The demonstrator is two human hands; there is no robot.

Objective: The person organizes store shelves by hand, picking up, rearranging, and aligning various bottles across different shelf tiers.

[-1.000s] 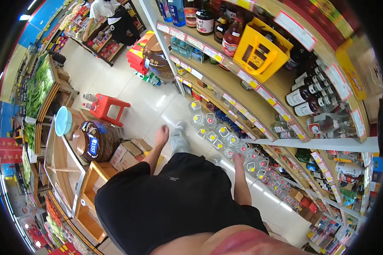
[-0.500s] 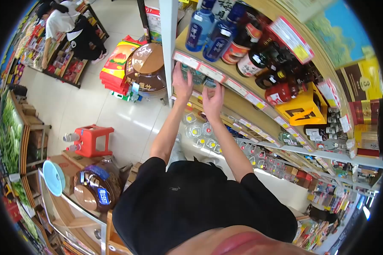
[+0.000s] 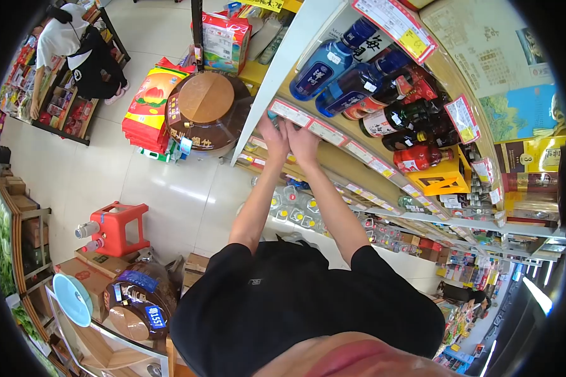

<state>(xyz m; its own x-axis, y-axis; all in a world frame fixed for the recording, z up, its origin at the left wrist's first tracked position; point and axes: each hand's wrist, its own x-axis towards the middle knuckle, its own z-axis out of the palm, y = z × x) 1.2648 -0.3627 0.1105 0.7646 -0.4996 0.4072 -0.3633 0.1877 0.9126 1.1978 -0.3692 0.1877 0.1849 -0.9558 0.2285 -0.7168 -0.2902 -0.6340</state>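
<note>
Both my hands reach under the price-tagged edge of an upper shelf [image 3: 326, 132], side by side and nearly touching. My left hand [image 3: 274, 139] curls round a small bluish, glassy thing [image 3: 271, 115], mostly hidden by the shelf edge and the fingers. Close on its right, my right hand [image 3: 302, 146] has its fingertips hidden behind the shelf edge, so what it touches does not show. On the shelf above lie or lean blue bottles [image 3: 324, 69], dark bottles [image 3: 393, 118] and a red bottle [image 3: 421, 159] by a yellow carton [image 3: 443, 179].
A white shelf post [image 3: 277, 81] stands left of my hands. Large brown jars [image 3: 210, 116], red packs [image 3: 148, 113] and a red stool [image 3: 121, 229] are on the floor at left. Clear jugs [image 3: 294, 215] stand below. Another person [image 3: 82, 50] is at a far display.
My hands have come closer together, the right one moving left to beside the left. The view has shifted, and the shelf appears nearer. Glassy things once seen between the hands are now mostly hidden.
</note>
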